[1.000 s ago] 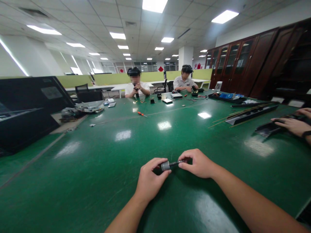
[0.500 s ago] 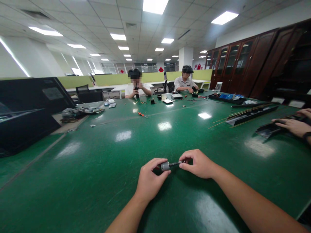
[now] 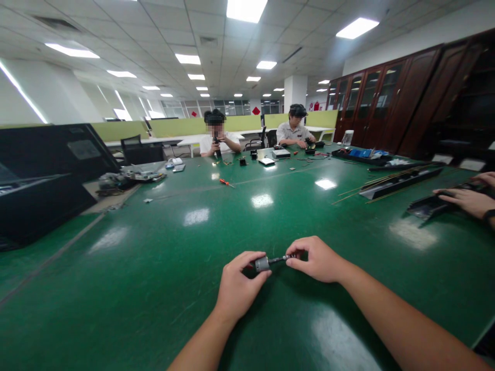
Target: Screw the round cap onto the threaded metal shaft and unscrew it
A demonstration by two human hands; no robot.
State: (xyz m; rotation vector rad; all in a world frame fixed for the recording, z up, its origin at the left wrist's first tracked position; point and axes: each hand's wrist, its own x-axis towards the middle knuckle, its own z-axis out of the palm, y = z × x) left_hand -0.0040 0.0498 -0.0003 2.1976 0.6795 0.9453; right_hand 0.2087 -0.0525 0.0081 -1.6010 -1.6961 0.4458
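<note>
Low in the middle of the head view, my left hand (image 3: 240, 286) is closed round a short grey cylinder (image 3: 262, 264) that looks like a small motor, thumb and fingers on opposite sides. A thin dark shaft (image 3: 276, 259) sticks out of its right end. My right hand (image 3: 315, 260) pinches the far end of this shaft, where a ridged, shiny bit shows between thumb and forefinger. Cylinder and shaft are held roughly level, close above the green table (image 3: 185, 314). My fingers hide part of both ends.
An orange screwdriver (image 3: 225, 182) lies farther back. On the right, a person's hands (image 3: 466, 200) rest on a dark channel near another long channel (image 3: 402, 183) and thin rods. Two people sit opposite, among small parts. Dark panels (image 3: 50, 180) stand on the left.
My hands and the motor-like piece have hardly moved. Across the table, one person's head has tilted slightly.
</note>
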